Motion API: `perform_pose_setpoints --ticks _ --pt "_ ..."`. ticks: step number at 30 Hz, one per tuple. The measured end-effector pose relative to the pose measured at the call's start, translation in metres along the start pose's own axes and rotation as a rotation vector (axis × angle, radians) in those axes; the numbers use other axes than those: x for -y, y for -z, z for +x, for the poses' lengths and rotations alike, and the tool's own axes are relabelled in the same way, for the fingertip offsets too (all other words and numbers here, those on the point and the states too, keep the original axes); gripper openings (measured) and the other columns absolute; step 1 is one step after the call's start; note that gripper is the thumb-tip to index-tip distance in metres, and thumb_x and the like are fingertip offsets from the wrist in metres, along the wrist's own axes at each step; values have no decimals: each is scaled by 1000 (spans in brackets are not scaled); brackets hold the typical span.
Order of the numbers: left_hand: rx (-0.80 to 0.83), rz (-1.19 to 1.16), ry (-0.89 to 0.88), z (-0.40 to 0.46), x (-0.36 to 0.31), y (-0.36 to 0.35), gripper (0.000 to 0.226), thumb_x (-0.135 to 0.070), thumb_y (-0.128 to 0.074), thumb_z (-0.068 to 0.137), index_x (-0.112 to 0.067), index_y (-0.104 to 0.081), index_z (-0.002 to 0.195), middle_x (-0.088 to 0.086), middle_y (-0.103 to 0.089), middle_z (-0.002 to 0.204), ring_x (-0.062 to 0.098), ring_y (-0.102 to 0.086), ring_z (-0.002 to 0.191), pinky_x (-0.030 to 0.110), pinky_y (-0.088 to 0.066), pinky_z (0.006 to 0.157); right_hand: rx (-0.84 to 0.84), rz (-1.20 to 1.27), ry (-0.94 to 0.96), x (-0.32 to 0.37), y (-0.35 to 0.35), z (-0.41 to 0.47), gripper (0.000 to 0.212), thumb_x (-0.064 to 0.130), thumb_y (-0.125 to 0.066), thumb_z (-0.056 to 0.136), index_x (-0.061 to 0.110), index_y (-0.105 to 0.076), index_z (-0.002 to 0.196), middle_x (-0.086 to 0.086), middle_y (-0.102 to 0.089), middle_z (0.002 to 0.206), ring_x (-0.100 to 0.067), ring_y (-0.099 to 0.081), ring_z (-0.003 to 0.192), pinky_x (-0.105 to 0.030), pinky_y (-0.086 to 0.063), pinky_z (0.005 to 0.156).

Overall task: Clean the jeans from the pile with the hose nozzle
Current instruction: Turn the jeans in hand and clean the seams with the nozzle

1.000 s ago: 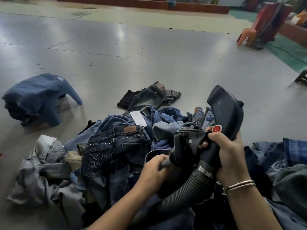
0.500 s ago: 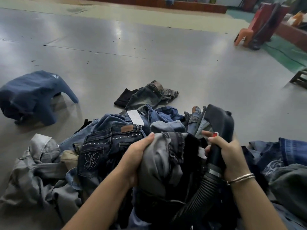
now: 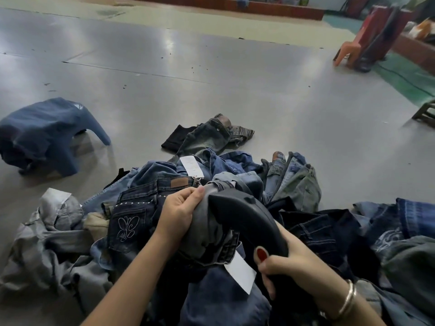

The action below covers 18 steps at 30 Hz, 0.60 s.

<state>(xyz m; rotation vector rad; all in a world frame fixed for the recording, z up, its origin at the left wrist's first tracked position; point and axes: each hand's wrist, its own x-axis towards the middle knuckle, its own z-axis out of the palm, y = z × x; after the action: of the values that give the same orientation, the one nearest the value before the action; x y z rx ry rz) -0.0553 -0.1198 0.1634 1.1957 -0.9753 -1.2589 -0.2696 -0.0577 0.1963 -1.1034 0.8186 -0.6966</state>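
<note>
Left hand: your left hand grips a bunched fold of the grey jeans, thumb on top near the fold's upper edge, fingers curled round the cloth and mostly hidden behind it.
Right hand: your right hand is wrapped tight round the handle of the hose nozzle; the thumb with red polish presses on the handle's upper side, the other fingers curl under and you see only their tips.
Nozzle: the black nozzle arches up from your right hand and points left and down, its tip touching the grey jeans just beside your left hand. The hose behind it is hidden under your wrist and the dark cloth.
Grey jeans: they sit on top of the pile, right in front of you; their waist and legs are crumpled, so you cannot make out which part you hold. A white tag hangs below them.
Pile: mixed blue, dark and grey denim, cut off at the bottom and right edges.
Dark jeans: a pair with a butterfly stitched on the pocket lies just left of your left hand.
Floor: a blue garment lies well apart at far left, partly cut off by the frame edge.
Wrist: thin bangles circle your right wrist.
Far background: blurred; an orange chair shows at upper right.
</note>
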Motion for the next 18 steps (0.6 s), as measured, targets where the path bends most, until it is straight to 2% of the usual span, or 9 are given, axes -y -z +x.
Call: perform_pose_setpoints --ticks 3,5,7,10,14,18 --pt "-3 -43 22 2 3 2 32 -18 -52 93 10 -67 94 33 -65 88 30 -57 76 31 -49 64 -37 10 58 -2 -7 7 61 0 -66 63 41 -62 109 -11 -50 59 -23 -51 37 -24 -43 39" --pt "-18 -65 36 3 4 4 27 -14 -50 94 5 -69 91 27 -68 84 27 -62 73 27 -53 61 -48 58 114 -3 -11 9 57 6 -70 60 38 -63 106 -13 -49 59 -24 -50 38 -25 -43 40" --pt "-27 -90 63 3 2 7 29 -14 -50 94 11 -66 93 24 -66 80 25 -61 69 24 -52 57 -106 119 158 -3 -10 9 54 6 -70 58 34 -63 103 -14 -48 62 -25 -49 38 -28 -43 40" --pt "-35 -101 76 5 0 15 38 -16 -50 95 20 -58 101 29 -60 90 31 -56 78 31 -48 62 -172 115 159 0 0 2 57 -3 -64 61 24 -55 111 -13 -50 64 -26 -49 37 -30 -44 39" --pt "-15 -53 56 13 -13 22 34 -20 -52 95 9 -67 84 22 -65 76 25 -60 65 26 -51 54 -15 45 70 3 3 -9 60 5 -70 60 43 -62 105 -12 -52 60 -25 -53 39 -25 -45 42" --pt "27 -36 31 9 -14 23 55 -32 -59 82 23 -55 87 26 -57 80 31 -49 70 31 -42 53 -28 -19 45 -10 -6 -2 64 0 -66 60 41 -62 110 -8 -51 62 -19 -50 42 -23 -44 42"
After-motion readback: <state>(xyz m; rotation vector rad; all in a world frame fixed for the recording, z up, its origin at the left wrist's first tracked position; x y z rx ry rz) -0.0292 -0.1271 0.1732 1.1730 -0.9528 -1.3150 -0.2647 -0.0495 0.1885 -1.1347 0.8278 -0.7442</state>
